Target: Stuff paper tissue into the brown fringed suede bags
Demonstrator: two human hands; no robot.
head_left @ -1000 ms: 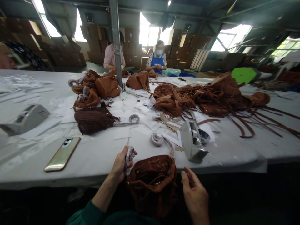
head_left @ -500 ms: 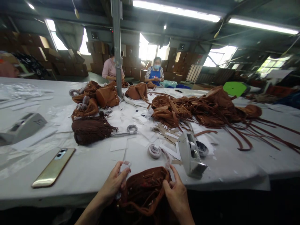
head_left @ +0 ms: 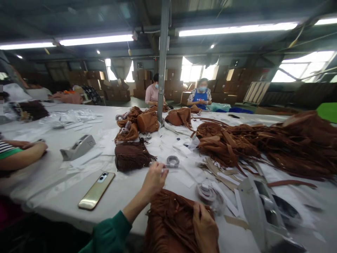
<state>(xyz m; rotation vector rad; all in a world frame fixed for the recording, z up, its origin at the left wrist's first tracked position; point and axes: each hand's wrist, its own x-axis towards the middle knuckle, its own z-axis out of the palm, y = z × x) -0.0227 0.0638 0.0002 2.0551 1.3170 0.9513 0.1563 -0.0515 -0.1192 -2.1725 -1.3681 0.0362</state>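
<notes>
A brown drawstring bag (head_left: pixel 171 218) with a gathered body is at the table's near edge, directly below me. My right hand (head_left: pixel 205 225) grips its upper rim on the right side, thumb and fingers closed on the leather. My left hand (head_left: pixel 155 177) is raised above the bag's left rim with its fingers pinched together; what is between them is too small to make out. Just beyond that hand lies a wrapped strap coil (head_left: pixel 173 161), beside a dark brown fringed bag (head_left: pixel 134 154). Another wrapped strap coil (head_left: pixel 206 193) rests behind the bag's right side.
A gold phone (head_left: pixel 97 191) lies left. Tape dispensers stand at left (head_left: pixel 79 147) and near right (head_left: pixel 263 211). Brown bags (head_left: pixel 289 144) with long straps are heaped right, others by a metal post (head_left: pixel 163 63). A co-worker's arm (head_left: pixel 23 154) reaches in from the left; two people sit opposite.
My view has swung left. The bag's open mouth has tipped out of sight, and its outer side now shows. My left hand has left the rim and risen, while my right still grips it.
</notes>
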